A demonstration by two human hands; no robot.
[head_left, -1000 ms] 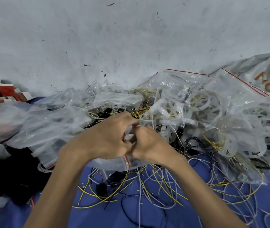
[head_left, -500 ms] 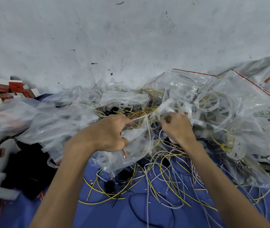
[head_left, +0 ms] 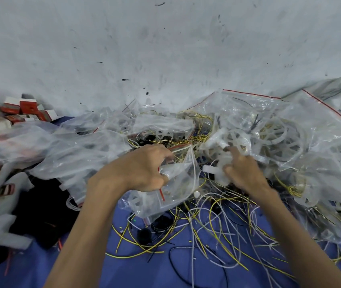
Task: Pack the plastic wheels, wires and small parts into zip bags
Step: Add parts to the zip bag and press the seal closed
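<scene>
Pinching a small zip bag [head_left: 177,190] w/ curled fingers so its mouth gapes rightward, the left hand [head_left: 142,169] readies it while the right hand [head_left: 242,173] clutches white plastic wheels [head_left: 217,173] just beside, prob. for loading.

Orange letters on grey sack [head_left: 335,86], cut off, unreadable, no other legible text

Head-worn camera looking forward and down, sitting close above blue work surface [head_left: 140,271]; scuffed white wall [head_left: 165,38] filling upper frame.
</scene>
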